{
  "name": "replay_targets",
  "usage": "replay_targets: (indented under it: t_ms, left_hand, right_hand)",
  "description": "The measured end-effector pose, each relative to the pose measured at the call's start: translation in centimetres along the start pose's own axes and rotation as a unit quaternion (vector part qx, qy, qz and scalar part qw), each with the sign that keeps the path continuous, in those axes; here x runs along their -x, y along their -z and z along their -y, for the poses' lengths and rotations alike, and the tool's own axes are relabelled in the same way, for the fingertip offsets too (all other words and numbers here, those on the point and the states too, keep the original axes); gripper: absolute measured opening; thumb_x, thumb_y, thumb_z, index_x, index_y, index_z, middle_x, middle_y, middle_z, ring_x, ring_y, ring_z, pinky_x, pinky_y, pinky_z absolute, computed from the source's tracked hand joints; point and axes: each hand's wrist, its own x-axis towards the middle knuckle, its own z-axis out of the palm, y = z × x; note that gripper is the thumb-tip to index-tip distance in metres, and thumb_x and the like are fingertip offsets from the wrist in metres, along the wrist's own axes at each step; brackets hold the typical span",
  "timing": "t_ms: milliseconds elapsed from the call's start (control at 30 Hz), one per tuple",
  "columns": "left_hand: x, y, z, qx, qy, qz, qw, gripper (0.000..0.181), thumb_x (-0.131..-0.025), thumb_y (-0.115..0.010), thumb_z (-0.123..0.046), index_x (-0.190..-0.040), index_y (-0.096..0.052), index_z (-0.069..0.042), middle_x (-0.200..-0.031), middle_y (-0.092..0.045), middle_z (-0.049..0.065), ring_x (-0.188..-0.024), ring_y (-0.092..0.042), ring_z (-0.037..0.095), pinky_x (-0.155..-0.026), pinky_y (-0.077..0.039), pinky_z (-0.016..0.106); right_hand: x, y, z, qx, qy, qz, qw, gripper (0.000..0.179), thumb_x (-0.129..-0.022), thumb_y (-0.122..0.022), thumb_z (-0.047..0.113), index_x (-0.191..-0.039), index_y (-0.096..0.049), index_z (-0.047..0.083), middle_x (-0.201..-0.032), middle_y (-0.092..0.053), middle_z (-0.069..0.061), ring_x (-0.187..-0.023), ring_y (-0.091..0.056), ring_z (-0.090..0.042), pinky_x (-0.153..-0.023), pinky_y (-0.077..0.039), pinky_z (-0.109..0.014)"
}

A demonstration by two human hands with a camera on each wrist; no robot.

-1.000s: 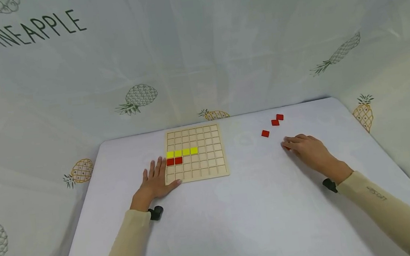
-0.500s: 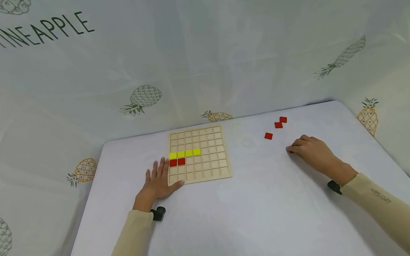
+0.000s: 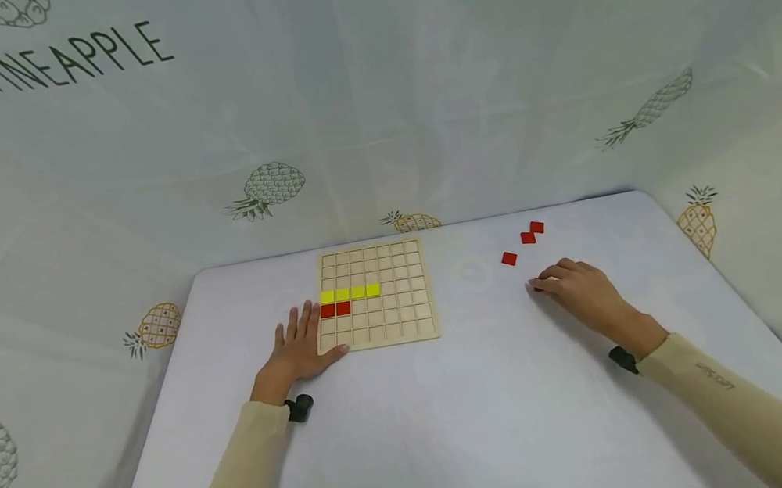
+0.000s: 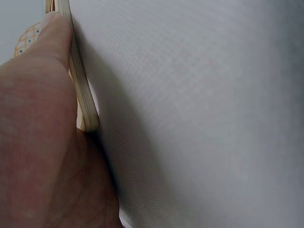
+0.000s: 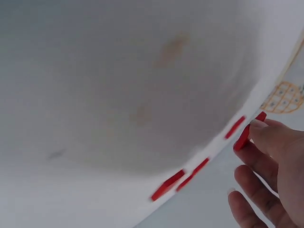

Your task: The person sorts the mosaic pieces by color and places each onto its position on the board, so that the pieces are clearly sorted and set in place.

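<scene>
Free tabletop (image 3: 476,318) between right hand (image 3: 588,296) and grid board (image 3: 405,298), but left hand (image 3: 295,354) around its near-left corner.

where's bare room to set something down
Free: the table between the sleeves, and the gap between the board and the right hand. Crowded: around the loose red tiles and the board's left edge, by the left hand.

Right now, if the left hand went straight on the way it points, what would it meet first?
Most likely the board; the left hand spreads around its near left corner, though any gap at the edge is unclear.
</scene>
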Motion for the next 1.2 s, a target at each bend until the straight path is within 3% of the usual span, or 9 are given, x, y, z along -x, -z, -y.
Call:
replay_targets:
  t_ms: [167, 367, 667, 1200]
  left_hand:
    - [0.0, 0.0, -0.1, -0.001, 0.000, 0.000, 1.0000, 0.111, -0.099, -0.061, -0.058, -0.168, 0.002, 0.002, -0.176, 0.008, 0.023, -0.161, 0.013, 0.046, -0.125, 0.008, 0.069]
    - [0.1, 0.1, 0.1, 0.000, 0.003, 0.000, 1.0000, 0.111, -0.098, -0.062, -0.058, -0.168, 0.002, 0.001, -0.176, 0.008, 0.023, -0.161, 0.012, 0.046, -0.125, 0.008, 0.069]
    - [-0.1, 0.0, 0.1, -0.001, 0.006, 0.006, 1.0000, 0.112, -0.099, -0.060, -0.060, -0.168, 0.005, 0.000, -0.176, 0.010, 0.021, -0.161, 0.015, 0.044, -0.126, 0.009, 0.067]
    - [-0.3, 0.4, 0.1, -0.012, 0.012, 0.020, 0.9997, 0.112, -0.100, -0.056, -0.064, -0.168, 0.008, -0.002, -0.177, 0.014, 0.018, -0.162, 0.017, 0.042, -0.127, 0.009, 0.065]
  right_hand:
    - [-1.5, 0.2, 1.7, 0.001, 0.022, -0.018, 0.9996, 0.040, -0.077, -0.089, -0.008, -0.114, -0.081, 0.003, -0.104, -0.078, -0.012, -0.098, -0.068, -0.033, -0.084, -0.062, -0.051]
    - [-3.9, -0.3, 4.3, 0.000, 0.045, -0.001, 0.9990, 0.039, -0.081, -0.089, -0.002, -0.118, -0.081, 0.006, -0.108, -0.078, -0.011, -0.104, -0.070, -0.032, -0.089, -0.061, -0.049]
    - [-7.8, -1.8, 8.4, -0.001, 0.083, -0.013, 0.9965, 0.039, -0.083, -0.091, 0.005, -0.120, -0.082, 0.010, -0.109, -0.079, -0.006, -0.102, -0.070, -0.026, -0.086, -0.062, -0.038]
    - [-13.9, -3.9, 14.2, -0.039, 0.100, -0.031, 0.9937, 0.023, -0.092, -0.084, 0.017, -0.115, -0.083, 0.013, -0.105, -0.078, -0.003, -0.098, -0.070, -0.023, -0.081, -0.061, -0.035]
